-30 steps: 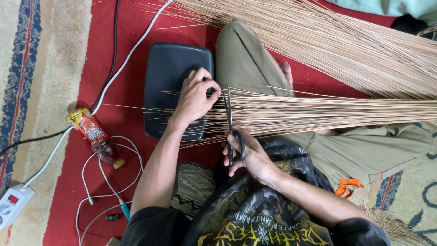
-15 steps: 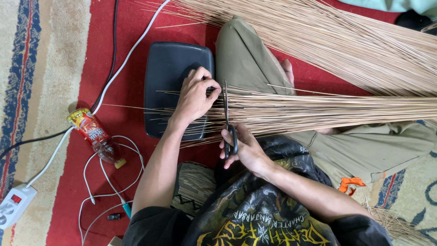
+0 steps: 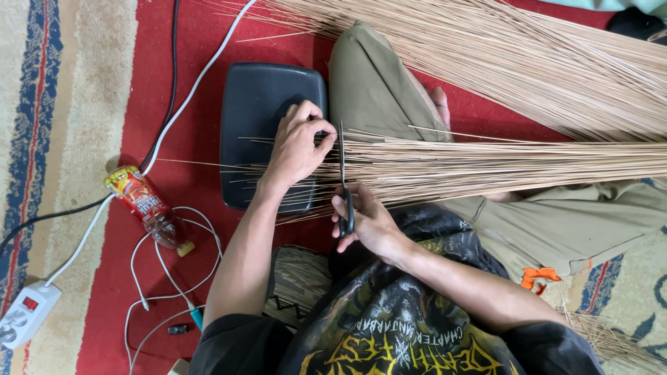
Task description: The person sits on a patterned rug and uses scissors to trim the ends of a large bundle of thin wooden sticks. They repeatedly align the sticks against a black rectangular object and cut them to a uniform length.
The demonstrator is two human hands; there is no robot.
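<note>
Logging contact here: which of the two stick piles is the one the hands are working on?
The nearer bundle across the lap, pinned by the left hand, scissors in the right hand. The far pile lies untouched.

Red rug (image 3: 187, 104) with beige-and-blue patterned border (image 3: 42, 139) at left. Plastic bottle (image 3: 147, 206) with red-and-yellow label lay on its side, left of centre. White cable (image 3: 198, 80) ran to a white power strip (image 3: 26, 314), near left. Large loose pile of thin sticks (image 3: 528, 62) lay far right.
</note>
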